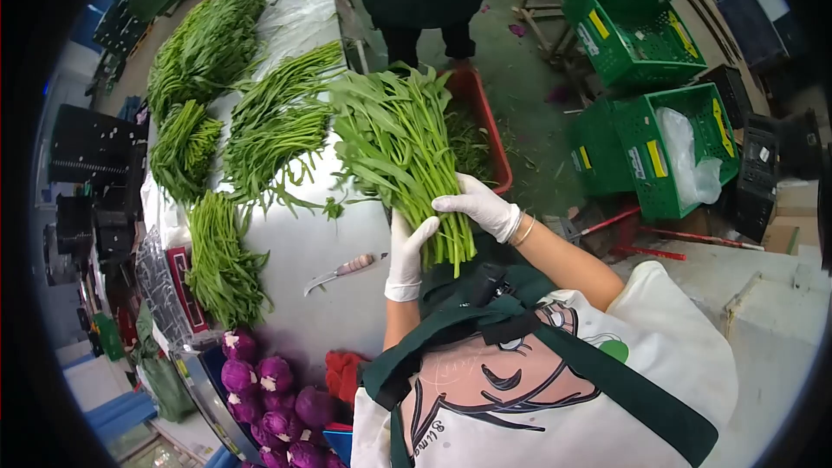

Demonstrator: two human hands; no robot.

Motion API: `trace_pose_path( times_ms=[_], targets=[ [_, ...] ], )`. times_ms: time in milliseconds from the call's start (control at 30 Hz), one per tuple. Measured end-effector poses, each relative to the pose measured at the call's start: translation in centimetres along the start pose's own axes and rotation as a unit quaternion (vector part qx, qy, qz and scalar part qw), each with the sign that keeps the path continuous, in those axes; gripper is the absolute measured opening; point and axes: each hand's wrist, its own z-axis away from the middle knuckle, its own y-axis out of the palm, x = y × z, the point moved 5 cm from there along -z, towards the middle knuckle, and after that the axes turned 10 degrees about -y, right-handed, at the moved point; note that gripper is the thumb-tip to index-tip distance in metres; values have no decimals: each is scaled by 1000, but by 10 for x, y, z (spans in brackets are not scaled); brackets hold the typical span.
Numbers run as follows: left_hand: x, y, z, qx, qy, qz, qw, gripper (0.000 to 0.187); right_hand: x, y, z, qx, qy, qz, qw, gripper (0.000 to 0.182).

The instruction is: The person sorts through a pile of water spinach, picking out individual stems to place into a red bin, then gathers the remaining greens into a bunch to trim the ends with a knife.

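Both my hands wear white gloves and hold one large bunch of leafy greens (pixel 394 143), its leaves pointing away from me and its cut stems toward me. My left hand (pixel 406 251) wraps the stems from the left, thumb on top. From the right, my right hand (pixel 481 206) grips the same stems. A curved knife (pixel 342 271) with a pale handle lies on the metal table (pixel 299 303) left of my left hand. More greens rest on the table: a loose pile (pixel 286 126), a small bunch (pixel 227 260) and a big heap (pixel 208 39).
Purple cabbages (pixel 277 399) and a red cloth (pixel 344 374) are at the lower left. A red bin (pixel 496 134) with leaf scraps stands beyond my right hand. Green crates (pixel 672 152) stand at the right. A person in dark clothes (pixel 420 0) stands opposite.
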Motion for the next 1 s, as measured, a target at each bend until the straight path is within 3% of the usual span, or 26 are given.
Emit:
trace_pose_path(
  times_ms=[67, 200, 367, 533, 633, 667, 767, 900, 1000],
  targets=[
    [3, 0, -1, 1, 14, -5, 1000, 75, 0, -3, 0, 1, 3, 10, 1000, 55],
    [11, -3, -10, -17, 53, -15, 998, 80, 14, 1, -4, -10, 29, 182, 983, 46],
    [5, -26, -7, -42, 78, -7, 996, 73, 18, 12, -15, 14, 25, 157, 987, 46],
    [-9, -41, -7, -48, 44, 123, 990, 69, 18, 25, -23, 2, 11, 161, 987, 48],
    [-11, -30, -11, -73, 48, 56, 995, 66, 15, 27, -23, -5, 3, 107, 994, 49],
    [-11, -30, -12, -77, 63, 55, 994, 65, 10, 24, -23, -14, 33, 11, 999, 53],
    [-6, -29, -13, -105, 91, 10, 990, 68, 17, 33, -19, -13, 17, 120, 993, 56],
    [-11, -35, -4, -53, -2, -16, 998, 71, 10, 7, -23, 60, 139, 56, 987, 49],
    [-8, -50, -5, -56, -64, -37, 996, 70, 8, -10, -20, 45, 228, -31, 972, 35]
  ],
)
